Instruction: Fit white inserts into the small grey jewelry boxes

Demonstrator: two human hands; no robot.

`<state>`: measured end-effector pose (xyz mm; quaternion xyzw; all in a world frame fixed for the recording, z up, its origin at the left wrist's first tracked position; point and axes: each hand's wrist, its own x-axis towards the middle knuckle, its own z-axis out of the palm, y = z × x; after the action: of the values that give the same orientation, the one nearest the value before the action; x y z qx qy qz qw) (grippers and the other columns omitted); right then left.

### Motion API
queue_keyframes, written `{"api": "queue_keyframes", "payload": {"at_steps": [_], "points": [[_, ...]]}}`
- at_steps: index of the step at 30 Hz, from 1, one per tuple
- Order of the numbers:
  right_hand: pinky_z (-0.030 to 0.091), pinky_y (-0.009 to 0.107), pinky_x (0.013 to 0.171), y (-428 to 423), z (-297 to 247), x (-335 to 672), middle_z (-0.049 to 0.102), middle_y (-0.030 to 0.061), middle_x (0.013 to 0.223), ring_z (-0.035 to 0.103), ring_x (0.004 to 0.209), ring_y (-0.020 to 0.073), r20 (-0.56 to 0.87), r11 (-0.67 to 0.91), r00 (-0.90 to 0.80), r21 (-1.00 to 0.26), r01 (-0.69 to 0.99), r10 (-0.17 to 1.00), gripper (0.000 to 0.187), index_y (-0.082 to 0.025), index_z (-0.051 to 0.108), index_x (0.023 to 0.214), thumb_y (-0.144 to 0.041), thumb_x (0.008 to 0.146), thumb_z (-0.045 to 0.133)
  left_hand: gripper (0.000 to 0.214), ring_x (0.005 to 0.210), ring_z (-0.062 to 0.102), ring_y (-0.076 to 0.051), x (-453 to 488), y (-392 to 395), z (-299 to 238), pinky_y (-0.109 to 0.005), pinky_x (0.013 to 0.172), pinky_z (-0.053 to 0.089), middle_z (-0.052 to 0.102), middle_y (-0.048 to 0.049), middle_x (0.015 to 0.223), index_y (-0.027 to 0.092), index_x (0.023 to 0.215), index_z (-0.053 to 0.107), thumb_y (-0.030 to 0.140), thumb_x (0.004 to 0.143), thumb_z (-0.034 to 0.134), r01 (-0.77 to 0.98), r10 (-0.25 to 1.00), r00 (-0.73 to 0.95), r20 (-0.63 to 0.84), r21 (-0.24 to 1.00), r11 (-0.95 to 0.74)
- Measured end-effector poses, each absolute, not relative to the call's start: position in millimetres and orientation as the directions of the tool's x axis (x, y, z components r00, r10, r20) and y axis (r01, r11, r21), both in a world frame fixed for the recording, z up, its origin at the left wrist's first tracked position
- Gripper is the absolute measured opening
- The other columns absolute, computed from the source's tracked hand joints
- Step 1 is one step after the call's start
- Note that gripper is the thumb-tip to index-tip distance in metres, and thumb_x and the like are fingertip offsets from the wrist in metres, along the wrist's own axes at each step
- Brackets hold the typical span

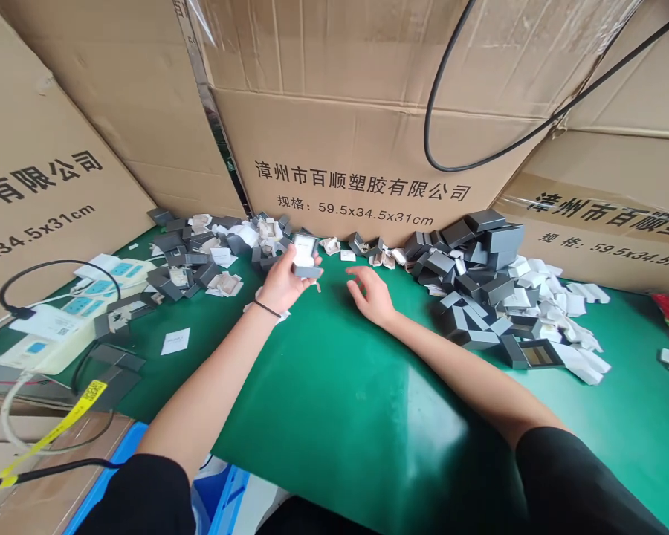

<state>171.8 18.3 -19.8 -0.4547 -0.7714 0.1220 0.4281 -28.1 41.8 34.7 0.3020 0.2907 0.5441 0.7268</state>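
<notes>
My left hand (282,284) is closed around a small dark grey jewellery box (306,272). The box's lid is raised, and a white lining shows inside. To the right, my right hand (372,295) hovers near the green tabletop (323,386) with its fingers curved and apart, nothing in them. Beyond both hands, a few crumpled white and brown inserts (382,256) lie by the cardboard wall. Whether a small item sits in the lining is too small to tell.
Dark boxes (487,279) are heaped at the right, beside white paper inserts (569,327). More boxes and inserts (201,249) cover the back left. A white power strip (83,305) with cables runs along the left. Large cartons (340,134) wall the back, and a black cable (432,111) hangs before them.
</notes>
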Motion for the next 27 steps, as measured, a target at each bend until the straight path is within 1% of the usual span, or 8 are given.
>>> {"api": "queue_keyframes", "payload": {"at_steps": [4,9,14,16,18,22,25,27], "points": [[0.046,0.033,0.079,13,-8,123,0.062,0.0070,0.099,0.051,0.095,0.0206,0.456,0.655,-0.483,-0.383,0.651,0.747,0.028,-0.020,0.061,0.094,-0.034,0.093,0.037,0.037,0.083,0.063,-0.014,-81,52,60,-0.025,0.072,0.051,0.068,-0.0058,0.089,0.014,0.103,0.059,0.040,0.094,0.034,-0.745,0.996,0.087,-0.030,0.662,0.085],[0.045,0.038,0.083,13,8,42,0.059,0.0089,0.108,0.049,0.099,0.0243,0.324,0.754,-0.682,-0.253,0.606,0.656,0.046,-0.019,0.055,0.114,-0.052,0.082,0.052,0.037,0.082,0.064,-0.012,-109,54,64,-0.023,0.072,0.051,0.069,-0.0022,0.086,0.019,0.095,0.062,0.042,0.094,0.033,-0.792,0.999,-0.040,-0.017,0.610,-0.021],[0.046,0.037,0.082,14,10,15,0.062,0.0088,0.102,0.053,0.101,0.0257,0.207,0.780,-0.752,-0.179,0.599,0.626,0.029,-0.019,0.058,0.111,-0.030,0.085,0.053,0.031,0.082,0.064,-0.016,-100,55,56,-0.028,0.071,0.049,0.068,-0.0029,0.085,0.027,0.084,0.064,0.040,0.092,0.038,-0.755,0.975,-0.223,-0.016,0.636,-0.162],[0.047,0.035,0.081,17,10,22,0.063,0.0083,0.101,0.055,0.098,0.0228,0.262,0.719,-0.670,-0.298,0.629,0.695,0.028,-0.019,0.057,0.112,-0.023,0.087,0.046,0.032,0.083,0.064,-0.015,-97,54,54,-0.025,0.070,0.050,0.068,-0.0035,0.086,0.024,0.087,0.064,0.042,0.092,0.037,-0.778,0.976,-0.217,-0.011,0.606,-0.166],[0.048,0.032,0.078,23,11,36,0.064,0.0060,0.101,0.058,0.089,0.0186,0.305,0.592,-0.516,-0.535,0.602,0.801,0.030,-0.020,0.057,0.114,-0.022,0.086,0.045,0.036,0.080,0.063,-0.012,-95,52,54,-0.022,0.069,0.050,0.068,-0.0037,0.086,0.020,0.091,0.063,0.044,0.092,0.036,-0.809,0.981,-0.192,0.000,0.566,-0.159],[0.049,0.023,0.058,37,14,84,0.062,0.0008,0.076,0.057,0.064,0.0109,0.084,0.132,-0.254,-0.975,0.180,0.963,0.025,-0.018,0.059,0.105,-0.025,0.084,0.047,0.042,0.081,0.064,-0.012,-83,43,54,-0.021,0.073,0.051,0.067,-0.0057,0.086,0.015,0.097,0.061,0.047,0.090,0.035,-0.849,0.994,-0.107,0.016,0.518,-0.099],[0.046,0.018,0.050,37,12,125,0.060,-0.0014,0.072,0.056,0.058,0.0073,-0.151,-0.208,-0.273,-0.959,-0.192,0.950,0.018,-0.019,0.059,0.096,-0.027,0.080,0.054,0.040,0.090,0.064,-0.018,-58,33,50,-0.028,0.080,0.050,0.067,-0.0076,0.085,0.014,0.099,0.061,0.045,0.089,0.039,-0.841,1.000,-0.015,-0.004,0.541,-0.011],[0.047,0.016,0.050,31,8,150,0.060,-0.0017,0.072,0.057,0.058,0.0064,-0.225,-0.318,-0.291,-0.890,-0.328,0.930,0.016,-0.019,0.058,0.092,-0.026,0.079,0.057,0.037,0.099,0.063,-0.023,-38,24,43,-0.032,0.083,0.048,0.067,-0.0082,0.085,0.015,0.101,0.061,0.043,0.088,0.042,-0.802,0.997,0.070,-0.043,0.592,0.082]]}}
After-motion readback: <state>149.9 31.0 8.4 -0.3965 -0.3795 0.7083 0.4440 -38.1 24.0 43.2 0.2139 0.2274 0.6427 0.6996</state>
